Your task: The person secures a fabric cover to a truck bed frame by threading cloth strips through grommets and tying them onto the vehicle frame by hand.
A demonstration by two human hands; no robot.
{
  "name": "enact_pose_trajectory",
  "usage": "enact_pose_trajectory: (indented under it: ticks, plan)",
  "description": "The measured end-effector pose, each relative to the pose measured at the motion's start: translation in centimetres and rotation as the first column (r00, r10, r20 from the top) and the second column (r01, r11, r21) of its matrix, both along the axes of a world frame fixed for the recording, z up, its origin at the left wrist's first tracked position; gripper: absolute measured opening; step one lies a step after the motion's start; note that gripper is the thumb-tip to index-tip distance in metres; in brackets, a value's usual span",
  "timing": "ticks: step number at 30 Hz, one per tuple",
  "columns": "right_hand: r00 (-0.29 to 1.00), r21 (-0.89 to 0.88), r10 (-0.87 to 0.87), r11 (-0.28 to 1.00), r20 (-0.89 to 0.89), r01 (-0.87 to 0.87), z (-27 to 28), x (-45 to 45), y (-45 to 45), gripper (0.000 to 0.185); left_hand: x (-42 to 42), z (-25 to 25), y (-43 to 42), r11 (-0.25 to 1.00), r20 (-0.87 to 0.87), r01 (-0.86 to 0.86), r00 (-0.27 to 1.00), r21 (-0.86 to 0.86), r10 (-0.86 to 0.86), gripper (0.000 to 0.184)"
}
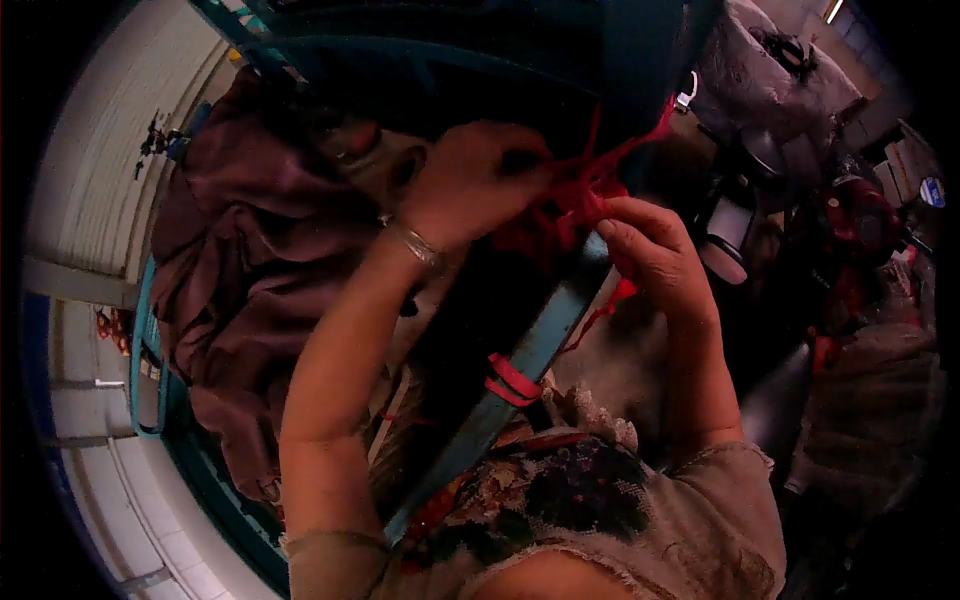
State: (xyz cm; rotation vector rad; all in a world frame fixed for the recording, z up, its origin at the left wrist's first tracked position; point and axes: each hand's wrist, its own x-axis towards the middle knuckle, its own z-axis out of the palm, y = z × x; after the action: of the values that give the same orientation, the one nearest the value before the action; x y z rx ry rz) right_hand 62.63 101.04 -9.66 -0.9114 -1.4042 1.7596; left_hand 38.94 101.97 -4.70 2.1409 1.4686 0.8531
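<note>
Red cloth strips [575, 205] hang tangled around the upper part of a blue bar [530, 340], with thin ends stretching up to the right. My right hand [660, 250] pinches the red strips between thumb and fingers at their right side. From the left, my left hand [475, 185] reaches into the same tangle, its fingers bent and partly lost in shadow; they appear closed on the strips. A silvery bracelet [412, 243] circles the left wrist. Lower down, a red band [513, 380] is wrapped around the bar.
Dark brown cloth [250, 260] lies heaped on the left, beside a teal frame [148, 350]. A large dark blue-green panel [450, 60] stands ahead. To the right are a grey-white bundle [770, 70], shoes [728, 235] and dark clutter.
</note>
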Motion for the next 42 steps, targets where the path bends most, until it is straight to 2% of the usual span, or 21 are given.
enact_pose_trajectory:
  ticks: [2, 4, 5, 7, 8, 10, 13, 15, 16, 19, 21, 23, 25, 28, 30, 31, 33, 34, 38, 41, 42]
  plan:
    - [0.999, -0.007, -0.026, 1.0, 0.023, 0.026, 0.1, 0.4, -0.2, 0.022, 0.2, -0.9, 0.3, 1.0, -0.036, 0.01, 0.999, 0.008, -0.01, 0.033]
    - [0.998, -0.014, -0.051, 0.999, 0.046, 0.052, -0.1, 0.7, -0.3, 0.021, 0.3, -1.9, 0.4, 0.969, -0.189, -0.002, 0.981, 0.248, 0.05, 0.029]
    - [0.996, -0.033, -0.085, 0.996, -0.008, 0.084, -0.4, 0.8, -0.3, 0.02, 0.2, -2.0, 0.3, 0.969, -0.19, -0.002, 0.981, 0.246, 0.05, 0.029]
    - [0.991, -0.054, -0.119, 0.992, -0.062, 0.116, -0.9, 1.2, -0.2, 0.019, -0.1, -1.8, -0.1, 0.992, 0.088, 0.083, 0.992, 0.096, -0.091, 0.026]
    - [0.988, -0.061, -0.122, 0.991, -0.09, 0.117, -1.1, 1.5, 0.0, 0.019, -0.3, -1.8, -0.3, 0.992, 0.087, 0.083, 0.992, 0.094, -0.091, 0.026]
    - [0.985, -0.069, -0.121, 0.991, -0.121, 0.114, -1.2, 1.6, 0.4, 0.019, -0.7, -1.7, -0.7, 0.989, 0.243, 0.086, 0.969, -0.119, -0.054, 0.027]
    - [0.955, -0.152, -0.16, 0.98, -0.251, 0.125, -1.3, 1.8, 0.5, 0.021, -1.0, -1.7, -1.2, 0.976, 0.295, 0.115, 0.954, -0.186, -0.057, 0.034]
    - [0.922, -0.233, -0.317, 0.935, -0.221, 0.266, -1.2, 2.0, 0.5, 0.022, -1.4, -2.8, -1.1, 0.973, 0.344, 0.147, 0.936, -0.175, -0.08, 0.04]
    - [0.923, -0.234, -0.316, 0.936, -0.221, 0.264, -1.4, 2.3, 0.8, 0.022, -1.7, -3.3, -1.1, 0.97, 0.392, 0.181, 0.914, -0.163, -0.105, 0.046]
    - [0.923, -0.253, -0.202, 0.96, -0.327, 0.121, -2.1, 2.8, 1.5, 0.023, -2.2, -3.6, -1.4, 0.945, 0.303, 0.22, 0.942, -0.242, -0.141, 0.055]
    - [0.881, -0.305, -0.322, 0.927, -0.347, 0.219, -2.2, 2.3, 1.5, 0.024, -2.7, -3.4, -1.5, 0.947, 0.287, 0.263, 0.936, -0.186, -0.203, 0.056]
    - [0.872, -0.289, -0.318, 0.933, -0.373, 0.216, -2.3, 1.9, 1.3, 0.025, -3.4, -2.7, -1.8, 0.945, 0.269, 0.301, 0.928, -0.13, -0.259, 0.058]
    - [0.864, -0.272, -0.307, 0.94, -0.399, 0.208, -2.3, 1.6, 1.2, 0.026, -3.9, -1.4, -2.0, 0.833, 0.713, 0.502, 0.67, -0.231, -0.207, 0.06]
    - [0.9, -0.211, -0.316, 0.942, -0.3, 0.26, -2.1, 1.1, 0.3, 0.027, -4.5, 0.0, -2.7, 0.828, 0.701, 0.488, 0.692, -0.276, -0.174, 0.071]
    - [0.964, 0.062, -0.167, 0.981, -0.207, 0.184, -2.0, 0.5, 0.1, 0.032, -4.7, 1.2, -3.3, 0.851, 0.677, 0.435, 0.723, -0.296, -0.134, 0.071]
    - [0.964, 0.064, -0.164, 0.981, -0.208, 0.181, -2.2, 0.5, 0.0, 0.032, -4.8, 1.6, -3.6, 0.867, 0.653, 0.386, 0.751, -0.315, -0.098, 0.07]
    - [0.992, 0.158, -0.123, 0.981, 0.043, 0.114, -2.5, 0.5, -0.2, 0.036, -4.6, 1.9, -4.2, 0.898, 0.636, 0.339, 0.766, -0.279, -0.091, 0.069]
    - [0.995, 0.167, -0.053, 0.985, 0.081, 0.039, -1.6, 0.4, -0.4, 0.038, -4.4, 2.0, -4.5, 0.925, 0.619, 0.292, 0.781, -0.244, -0.083, 0.068]
    - [1.0, 0.19, -0.012, 0.982, 0.005, 0.011, -1.4, -0.7, -1.1, 0.04, -3.4, 2.1, -6.3, 0.966, 0.578, 0.171, 0.815, -0.193, -0.029, 0.065]
    - [0.998, 0.227, 0.031, 0.974, -0.059, -0.017, 0.1, -2.1, -1.6, 0.041, -2.5, 2.2, -7.9, 0.923, 0.735, 0.137, 0.651, -0.361, 0.191, 0.052]
    - [0.993, 0.228, 0.054, 0.973, -0.107, -0.028, 0.2, -2.5, -1.6, 0.041, -2.0, 1.7, -8.1, 0.96, 0.651, 0.012, 0.738, -0.28, 0.18, 0.046]
